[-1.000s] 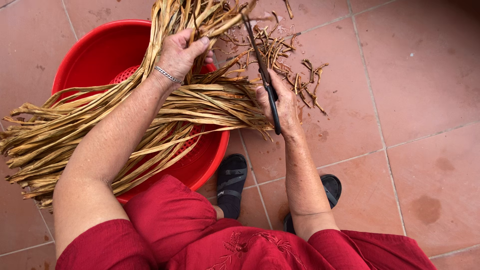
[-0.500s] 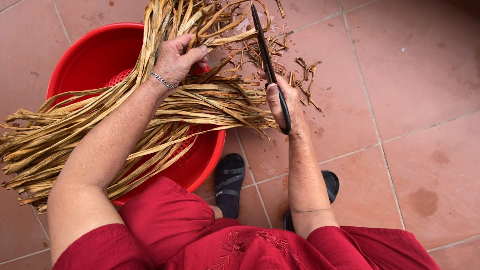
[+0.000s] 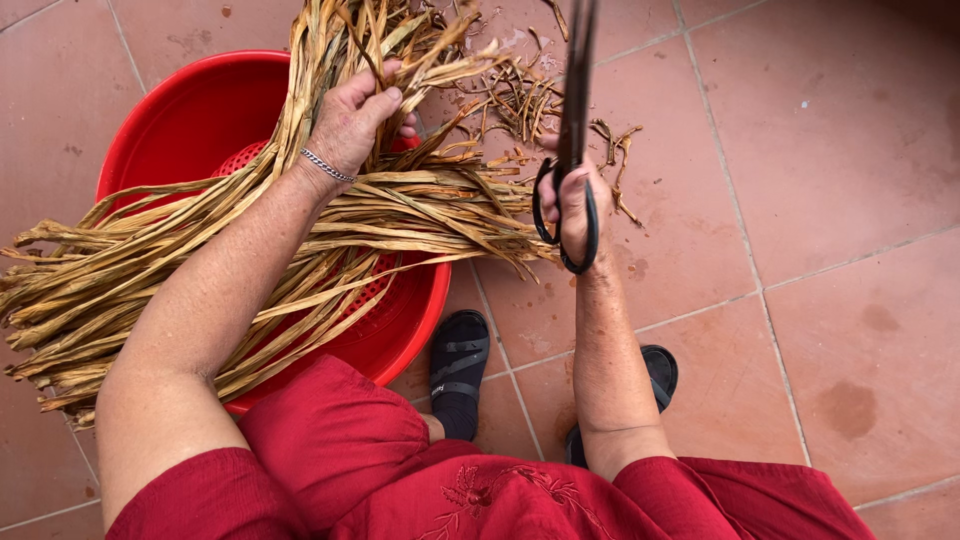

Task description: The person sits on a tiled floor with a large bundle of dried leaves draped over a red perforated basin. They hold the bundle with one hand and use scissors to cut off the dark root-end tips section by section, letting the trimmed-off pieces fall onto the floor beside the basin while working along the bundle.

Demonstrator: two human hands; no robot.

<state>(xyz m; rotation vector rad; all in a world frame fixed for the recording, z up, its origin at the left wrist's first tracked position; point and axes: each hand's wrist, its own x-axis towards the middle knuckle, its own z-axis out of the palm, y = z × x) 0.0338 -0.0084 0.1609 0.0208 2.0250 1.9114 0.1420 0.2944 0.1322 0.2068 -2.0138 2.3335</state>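
Fingers of the left hand [image 3: 350, 125] curl shut around dried leaf strips [image 3: 300, 230] above the red basin [image 3: 170, 120]; right hand [image 3: 572, 200] grips black scissors [image 3: 574, 110] through their loops, blades together, beside the bundle's ends

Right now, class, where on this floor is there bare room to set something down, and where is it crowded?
Free: the tiled floor right of the scissors and right hand, and the tiles right of the sandals. Crowded: the red basin under the dried leaves gripped by the left hand, and the cut scraps beyond.
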